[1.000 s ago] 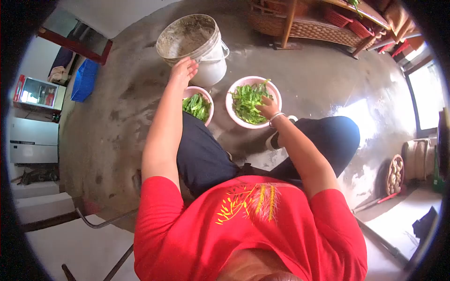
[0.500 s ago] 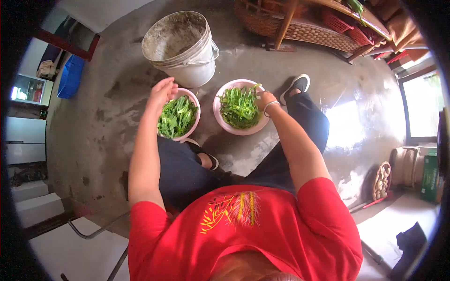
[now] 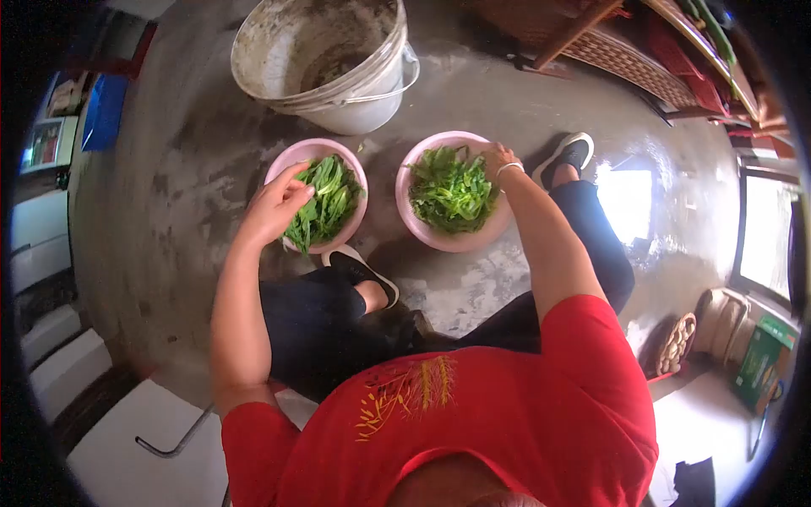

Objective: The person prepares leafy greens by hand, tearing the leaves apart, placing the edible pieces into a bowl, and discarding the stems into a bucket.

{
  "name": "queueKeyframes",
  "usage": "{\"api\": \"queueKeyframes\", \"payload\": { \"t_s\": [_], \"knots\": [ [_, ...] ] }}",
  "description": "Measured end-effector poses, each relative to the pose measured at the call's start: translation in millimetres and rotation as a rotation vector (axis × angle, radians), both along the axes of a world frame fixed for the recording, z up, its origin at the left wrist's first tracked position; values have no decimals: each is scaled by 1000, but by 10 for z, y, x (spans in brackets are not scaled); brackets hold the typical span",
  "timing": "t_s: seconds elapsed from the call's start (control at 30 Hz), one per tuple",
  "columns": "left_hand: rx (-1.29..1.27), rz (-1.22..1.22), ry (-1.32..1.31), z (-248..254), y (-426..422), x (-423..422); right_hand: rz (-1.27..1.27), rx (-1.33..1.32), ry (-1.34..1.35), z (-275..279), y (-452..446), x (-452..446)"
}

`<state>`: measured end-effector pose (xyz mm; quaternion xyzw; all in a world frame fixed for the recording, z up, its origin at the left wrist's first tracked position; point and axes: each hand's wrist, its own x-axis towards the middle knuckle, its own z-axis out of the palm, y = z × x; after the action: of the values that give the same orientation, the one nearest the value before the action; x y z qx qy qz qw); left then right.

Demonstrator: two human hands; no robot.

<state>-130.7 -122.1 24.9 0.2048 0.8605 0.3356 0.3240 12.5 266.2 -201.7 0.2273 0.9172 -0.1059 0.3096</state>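
Two pink basins of leafy greens stand on the floor before me. My left hand [image 3: 281, 203] is over the near-left edge of the left basin [image 3: 361, 211], open, with thumb and fingers apart beside the greens [image 3: 334, 194]. At the upper right rim of the right basin [image 3: 463, 243] is my right hand [image 3: 502, 160], a bracelet on its wrist. Its fingers curl in by the right-hand greens [image 3: 454, 190]; whether they grip leaves or the rim is hidden.
A large, stained white bucket [image 3: 359, 110] with a wire handle stands behind the basins. My shoes [image 3: 359, 269] flank the right basin. Wooden and woven furniture [image 3: 617, 63] lies at the upper right, a green box [image 3: 760, 363] at the lower right.
My left hand has come down from above the left basin to its leaves. My right hand has shifted slightly outward at the right basin's rim. The camera view has tilted.
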Motion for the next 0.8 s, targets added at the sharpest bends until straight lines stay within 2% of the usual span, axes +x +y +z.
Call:
{"api": "queueKeyframes", "payload": {
  "t_s": [0.03, 0.1, 0.17, 0.2, 0.27, 0.3, 0.4, 0.5, 0.53, 0.63, 0.67, 0.77, 0.8],
  "knots": [
    [-1, 8, -7, -35, -39, -28, -75, -13, 0, 86, -29, -4],
    [29, 10, -33, -112, -141, -90, 5, 89, 48, -83, 27, -42],
    [56, 19, -42, -124, -187, -120, -63, 116, 71, 7, -4, -76],
    [52, 43, -50, -142, -228, -146, -84, 127, 112, -187, 54, -48],
    [52, 85, -61, -214, -319, -179, 10, 42, 140, -158, -21, -29],
    [44, 94, -64, -235, -348, -184, 44, -12, 121, 49, -91, 0],
    [11, 123, -47, -355, -461, -253, 393, -44, -10, 653, -385, 103],
    [-33, 151, -15, -507, -575, -293, 361, -66, 71, 1139, -513, 189],
    [-36, 158, -19, -493, -601, -276, 450, -106, 217, 1202, -466, 228],
    [-98, 187, -55, -585, -706, -347, 244, -287, 238, 1809, -530, 339],
    [-128, 202, -74, -650, -742, -378, 305, -312, 384, 1857, -490, 414],
    [-186, 190, 72, -608, -710, -278, 186, -471, 471, 2116, -477, 519],
    [-270, 172, 276, -548, -628, -153, 175, -443, 552, 2126, -484, 554]
  ]
}}
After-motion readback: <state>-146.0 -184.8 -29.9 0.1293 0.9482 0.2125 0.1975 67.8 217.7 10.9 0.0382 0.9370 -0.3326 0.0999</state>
